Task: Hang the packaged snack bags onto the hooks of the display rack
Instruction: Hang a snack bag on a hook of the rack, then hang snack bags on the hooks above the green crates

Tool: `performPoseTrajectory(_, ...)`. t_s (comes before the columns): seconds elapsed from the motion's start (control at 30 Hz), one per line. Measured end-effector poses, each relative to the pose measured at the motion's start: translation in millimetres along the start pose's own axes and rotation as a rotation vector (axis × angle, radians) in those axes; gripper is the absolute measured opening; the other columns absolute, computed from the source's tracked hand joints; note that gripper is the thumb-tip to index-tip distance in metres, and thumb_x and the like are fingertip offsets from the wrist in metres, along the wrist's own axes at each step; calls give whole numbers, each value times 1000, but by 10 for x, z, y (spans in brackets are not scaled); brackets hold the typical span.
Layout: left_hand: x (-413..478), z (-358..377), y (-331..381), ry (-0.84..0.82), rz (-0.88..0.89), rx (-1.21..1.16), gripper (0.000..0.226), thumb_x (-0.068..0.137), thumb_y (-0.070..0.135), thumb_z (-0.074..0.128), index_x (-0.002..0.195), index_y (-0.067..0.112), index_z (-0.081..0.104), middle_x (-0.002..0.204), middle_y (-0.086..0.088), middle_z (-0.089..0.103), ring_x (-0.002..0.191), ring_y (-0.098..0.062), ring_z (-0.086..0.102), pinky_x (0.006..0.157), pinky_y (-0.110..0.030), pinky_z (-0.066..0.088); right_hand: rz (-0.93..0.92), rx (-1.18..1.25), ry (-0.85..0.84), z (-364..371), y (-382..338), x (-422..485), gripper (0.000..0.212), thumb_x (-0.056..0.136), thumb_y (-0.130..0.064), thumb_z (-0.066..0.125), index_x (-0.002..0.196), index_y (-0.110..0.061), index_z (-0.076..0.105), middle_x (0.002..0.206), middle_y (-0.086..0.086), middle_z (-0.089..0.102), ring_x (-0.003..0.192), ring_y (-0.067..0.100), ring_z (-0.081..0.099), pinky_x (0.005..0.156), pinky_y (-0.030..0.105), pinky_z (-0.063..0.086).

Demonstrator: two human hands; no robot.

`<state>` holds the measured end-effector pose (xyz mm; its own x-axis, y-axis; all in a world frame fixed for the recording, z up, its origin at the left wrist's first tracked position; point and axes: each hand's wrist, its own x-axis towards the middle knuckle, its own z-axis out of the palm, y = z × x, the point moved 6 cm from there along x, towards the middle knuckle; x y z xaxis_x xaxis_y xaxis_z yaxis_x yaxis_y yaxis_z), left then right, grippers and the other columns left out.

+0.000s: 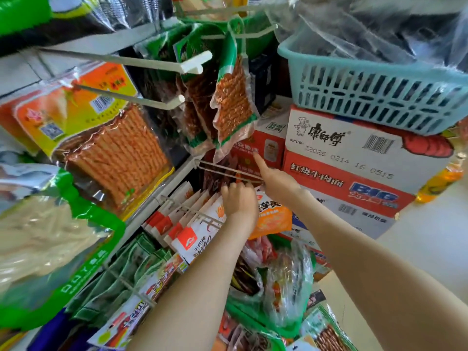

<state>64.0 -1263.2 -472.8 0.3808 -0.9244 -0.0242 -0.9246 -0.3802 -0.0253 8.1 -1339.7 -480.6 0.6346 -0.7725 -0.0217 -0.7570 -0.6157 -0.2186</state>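
Note:
A double-wire hook [222, 171] juts out from the rack at mid-frame, with dark red snack bags [212, 178] hanging on it. My left hand [239, 198] is at the hook's outer end, fingers curled round its wires. My right hand [277, 182] is right beside it at the hook's tip, index finger straight and pointing up-left. Its other fingers curl at the top of an orange snack bag [274, 217], which hangs just below both hands. The bag's top edge is hidden behind the hands.
Green-topped bags of spicy strips [231, 105] hang on an upper hook, and white-and-red bags [192, 231] fill a lower one. A large orange pack [101, 138] hangs at left. At right a teal basket [374, 89] sits on stacked noodle cartons [354, 168]. Loose bags [283, 282] lie below.

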Motion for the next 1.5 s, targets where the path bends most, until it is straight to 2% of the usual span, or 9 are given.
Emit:
performPoseTrajectory(0.13, -44, -79, 77, 9, 94, 10, 16, 90, 9, 48, 97, 18, 60, 100, -2, 64, 103, -23, 52, 98, -36, 26, -46, 70, -78, 12, 39, -26, 92, 89, -4, 51, 144, -30, -18, 108, 11, 61, 76, 29, 60, 65, 42, 52)
performPoseTrajectory(0.27, -202, -55, 220, -5, 152, -38, 22, 90, 10, 49, 108, 17, 62, 108, -3, 63, 109, -24, 52, 104, -37, 25, -95, 172, -52, -54, 179, -214, 121, 77, -3, 68, 134, -46, -30, 155, 7, 14, 69, 27, 65, 62, 47, 56)
performPoseTrajectory(0.37, -345, -172, 337, 32, 164, -123, 26, 91, 7, 47, 113, 15, 59, 114, -4, 60, 109, -25, 53, 99, -37, 29, -125, 138, -59, -125, 261, -469, 101, 80, -1, 65, 143, -39, -4, 149, 4, 31, 71, 26, 63, 61, 43, 55)
performPoseTrajectory(0.47, -621, -378, 440, 65, 160, -203, 31, 90, 2, 44, 117, 13, 54, 115, -8, 56, 104, -28, 56, 91, -36, 33, -77, 39, -63, -228, 357, -785, 40, 92, -11, 51, 128, -23, 40, 128, 4, 56, 92, 26, 62, 72, 42, 52)
performPoseTrajectory(0.57, -995, -518, 496, 6, 134, -270, 35, 91, -1, 38, 122, 11, 49, 116, -12, 54, 99, -32, 57, 76, -36, 36, -78, -27, -126, -343, 345, -1208, 31, 93, -6, 44, 118, -19, 57, 118, 1, 64, 104, 23, 61, 82, 40, 51)
performPoseTrajectory(0.9, -2930, -1087, 525, -41, 50, -289, 31, 94, 3, 38, 121, 4, 54, 108, -17, 63, 101, -34, 60, 79, -39, 48, -198, -217, -103, -980, -349, -2977, 39, 89, -1, 42, 122, -18, 55, 119, 0, 62, 104, 27, 58, 79, 38, 50)
performPoseTrajectory(1.03, -4025, -1349, 376, 107, -72, -275, 18, 69, 4, 70, 86, 10, 71, 65, -9, 67, 58, -25, 66, 46, -27, 47, -315, -223, -97, -1166, -879, -3947, 41, 89, -5, 41, 122, -26, 54, 121, -6, 60, 107, 20, 57, 77, 33, 48)
performPoseTrajectory(1.17, -5097, -1325, 182, 84, -163, -376, 28, 98, 15, 39, 121, 10, 53, 105, -16, 64, 95, -38, 61, 70, -42, 46, -455, -126, -90, -1258, -1513, -4861, 33, 87, -8, 46, 109, -28, 60, 107, -5, 67, 98, 22, 62, 75, 36, 51)
performPoseTrajectory(1.5, -7400, -1575, -1019, 196, -478, -320, 27, 96, 19, 39, 116, 20, 59, 105, -11, 64, 96, -36, 60, 69, -40, 46, -794, -77, -144, -1085, -3466, -6438, 21, 95, -29, 45, 110, -23, 59, 109, 6, 65, 101, 31, 60, 74, 38, 47)
